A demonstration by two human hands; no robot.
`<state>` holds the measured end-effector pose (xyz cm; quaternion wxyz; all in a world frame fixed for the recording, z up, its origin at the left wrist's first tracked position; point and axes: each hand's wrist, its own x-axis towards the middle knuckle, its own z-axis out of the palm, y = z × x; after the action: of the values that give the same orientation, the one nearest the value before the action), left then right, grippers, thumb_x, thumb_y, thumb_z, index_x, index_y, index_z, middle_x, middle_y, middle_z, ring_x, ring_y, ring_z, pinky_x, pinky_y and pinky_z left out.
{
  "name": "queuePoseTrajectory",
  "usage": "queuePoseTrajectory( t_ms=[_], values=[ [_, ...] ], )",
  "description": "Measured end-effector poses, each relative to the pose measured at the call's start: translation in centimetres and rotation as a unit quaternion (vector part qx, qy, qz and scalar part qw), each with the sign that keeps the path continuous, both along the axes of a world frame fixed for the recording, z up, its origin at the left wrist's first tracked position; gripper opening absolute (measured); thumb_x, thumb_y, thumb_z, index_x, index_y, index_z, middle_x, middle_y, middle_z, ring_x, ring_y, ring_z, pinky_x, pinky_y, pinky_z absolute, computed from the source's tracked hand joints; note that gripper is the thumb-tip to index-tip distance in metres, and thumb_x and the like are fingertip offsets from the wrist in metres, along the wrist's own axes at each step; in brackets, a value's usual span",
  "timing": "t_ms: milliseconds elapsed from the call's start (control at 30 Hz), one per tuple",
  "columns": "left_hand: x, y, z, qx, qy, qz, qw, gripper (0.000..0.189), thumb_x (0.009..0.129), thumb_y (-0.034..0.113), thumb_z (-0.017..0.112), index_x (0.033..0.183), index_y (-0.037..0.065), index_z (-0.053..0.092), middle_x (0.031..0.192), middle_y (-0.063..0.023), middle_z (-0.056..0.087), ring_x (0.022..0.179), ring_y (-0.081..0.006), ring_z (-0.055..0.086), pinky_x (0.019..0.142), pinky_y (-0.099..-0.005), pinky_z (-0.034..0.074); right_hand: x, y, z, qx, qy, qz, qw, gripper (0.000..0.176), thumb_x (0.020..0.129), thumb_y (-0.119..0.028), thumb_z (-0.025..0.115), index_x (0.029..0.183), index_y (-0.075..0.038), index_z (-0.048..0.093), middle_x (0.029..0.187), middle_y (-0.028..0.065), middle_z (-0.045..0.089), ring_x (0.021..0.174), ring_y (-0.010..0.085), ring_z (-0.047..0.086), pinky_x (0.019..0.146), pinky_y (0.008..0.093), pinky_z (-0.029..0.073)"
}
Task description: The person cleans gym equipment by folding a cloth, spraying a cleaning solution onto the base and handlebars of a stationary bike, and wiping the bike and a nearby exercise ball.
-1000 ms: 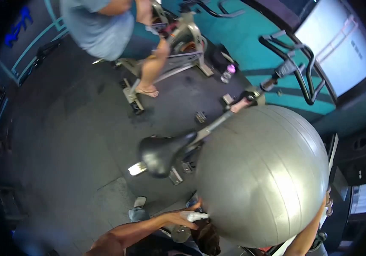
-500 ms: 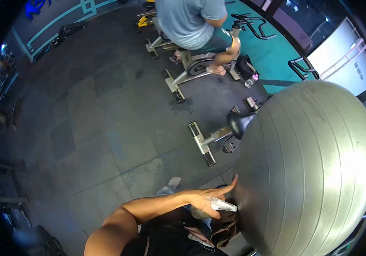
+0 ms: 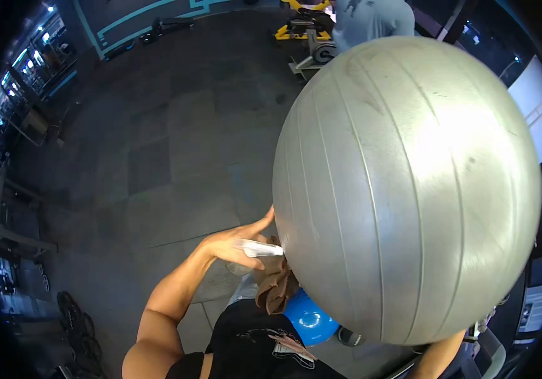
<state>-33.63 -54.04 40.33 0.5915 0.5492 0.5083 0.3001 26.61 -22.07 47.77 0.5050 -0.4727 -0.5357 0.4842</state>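
Note:
A large grey exercise ball (image 3: 403,189) fills the right half of the view. My left hand (image 3: 239,246) is at its lower left side, index finger stretched against the surface. Between this hand's fingers is a small clear and white object (image 3: 261,249), its tip close to the ball. A brown cloth (image 3: 274,285) hangs just below the hand; whether the fingers hold it is unclear. My right forearm shows under the ball's lower right edge, and the ball hides the hand.
A smaller blue ball (image 3: 310,318) is below the grey one, near my legs. Beyond the grey ball are a person in a blue-grey shirt (image 3: 375,22) and a yellow and black exercise machine (image 3: 302,25). Weight plates (image 3: 75,322) stand at the lower left.
The grey ball has moved left and up in the view, now covering the near bike and most of the person. My left hand moved left with it. My right forearm and the blue ball have appeared.

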Motion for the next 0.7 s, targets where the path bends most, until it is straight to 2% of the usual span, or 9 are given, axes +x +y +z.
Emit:
queuePoseTrajectory(
  t_ms=[100, 167, 267, 367, 400, 433, 500, 600, 700],
  values=[
    [-4.0, -7.8, -1.9, 0.102, 0.07, 0.065, 0.99, 0.12, 0.063, 0.025, 0.083, 0.157, 0.02, 0.009, 0.154, -0.0204, 0.032, 0.129, -0.0334, 0.051, 0.106, -0.0444, 0.042, -2.4, -5.1, 0.5, 0.013, 0.011, -0.002, 1.0, 0.068, 0.1, -0.054, 0.041, 0.145, -0.003, 0.04, 0.147, 0.0154, 0.044, 0.133, 0.0292, 0.044, 0.112, 0.0401, 0.032],
    [-6.4, -13.3, -2.1, 0.049, 0.083, 0.093, 0.991, 0.119, 0.063, 0.025, 0.085, 0.156, 0.021, 0.011, 0.153, -0.0204, 0.033, 0.129, -0.0336, 0.051, 0.107, -0.0441, 0.041, -3.9, -7.2, 0.5, -0.021, 0.003, -0.061, 0.998, 0.067, 0.1, -0.054, 0.039, 0.15, -0.01, 0.032, 0.153, 0.0153, 0.035, 0.142, 0.0291, 0.033, 0.116, 0.0435, 0.022],
    [-9.7, -23.4, -1.8, -0.063, 0.074, 0.183, 0.978, 0.117, 0.061, 0.023, 0.087, 0.156, 0.021, 0.019, 0.148, -0.0196, 0.042, 0.13, -0.033, 0.05, 0.108, -0.0424, 0.039, -4.9, -10.6, -2.8, -0.018, -0.097, -0.078, 0.992, 0.059, 0.1, -0.05, 0.044, 0.145, -0.012, 0.044, 0.142, 0.013, 0.05, 0.129, 0.0273, 0.049, 0.107, 0.0419, 0.035],
    [-11.4, -33.3, -4.5, -0.051, 0.125, 0.252, 0.958, 0.116, 0.059, 0.016, 0.087, 0.155, 0.018, 0.022, 0.133, -0.0166, 0.057, 0.12, -0.0269, 0.056, 0.103, -0.0377, 0.042, -9.9, -13.0, -6.1, 0.062, -0.221, -0.061, 0.971, 0.044, 0.098, -0.03, 0.059, 0.128, 0.002, 0.058, 0.113, 0.0088, 0.066, 0.102, 0.0142, 0.059, 0.092, 0.0249, 0.044],
    [-12.3, -35.6, -5.3, -0.026, 0.161, 0.261, 0.951, 0.116, 0.059, 0.015, 0.087, 0.155, 0.017, 0.024, 0.128, -0.015, 0.06, 0.117, -0.0245, 0.057, 0.101, -0.0364, 0.043, -13.8, -14.8, -5.6, 0.108, -0.302, -0.065, 0.945, 0.044, 0.098, -0.031, 0.058, 0.125, 0.004, 0.06, 0.109, 0.0087, 0.067, 0.097, 0.0163, 0.062, 0.09, 0.0276, 0.046],
    [-11.4, -37.5, -4.2, -0.119, -0.001, 0.32, 0.94, 0.115, 0.056, 0.011, 0.086, 0.155, 0.015, 0.026, 0.124, -0.0121, 0.061, 0.11, -0.0206, 0.057, 0.099, -0.0335, 0.043, -17.8, -16.6, -4.6, 0.164, -0.346, -0.03, 0.923, 0.046, 0.096, -0.032, 0.059, 0.123, 0.005, 0.061, 0.112, 0.0134, 0.068, 0.101, 0.0186, 0.063, 0.091, 0.0291, 0.047],
    [-10.1, -42.4, -3.5, -0.103, 0.031, 0.339, 0.934, 0.114, 0.056, 0.009, 0.085, 0.154, 0.014, 0.027, 0.122, -0.0101, 0.06, 0.109, -0.0193, 0.056, 0.097, -0.0316, 0.043, -26.2, -19.3, -2.6, 0.164, -0.459, -0.008, 0.873, 0.059, 0.089, -0.046, 0.065, 0.125, 0.001, 0.061, 0.119, 0.0242, 0.064, 0.111, 0.0335, 0.063, 0.095, 0.0364, 0.047],
    [-10.2, -49.6, -5.9, -0.103, 0.049, 0.374, 0.921, 0.112, 0.056, 0.007, 0.085, 0.153, 0.012, 0.029, 0.12, -0.008, 0.06, 0.107, -0.0172, 0.055, 0.095, -0.0289, 0.043, -37.6, -19.2, -0.1, 0.231, -0.587, 0.091, 0.771, 0.074, 0.086, -0.067, 0.053, 0.142, -0.019, 0.049, 0.153, 0.0225, 0.031, 0.141, 0.0433, 0.03, 0.112, 0.0479, 0.031],
    [-8.9, -52.2, -6.3, -0.136, -0.009, 0.406, 0.904, 0.111, 0.056, 0.007, 0.085, 0.152, 0.009, 0.03, 0.127, -0.0107, 0.059, 0.112, -0.0188, 0.055, 0.098, -0.0302, 0.041, -45.9, -15.3, 1.3, 0.106, -0.659, 0.176, 0.724, 0.086, 0.082, -0.079, 0.042, 0.147, -0.024, 0.041, 0.158, 0.0184, 0.022, 0.144, 0.0437, 0.02, 0.112, 0.0609, 0.024]
  ],
)
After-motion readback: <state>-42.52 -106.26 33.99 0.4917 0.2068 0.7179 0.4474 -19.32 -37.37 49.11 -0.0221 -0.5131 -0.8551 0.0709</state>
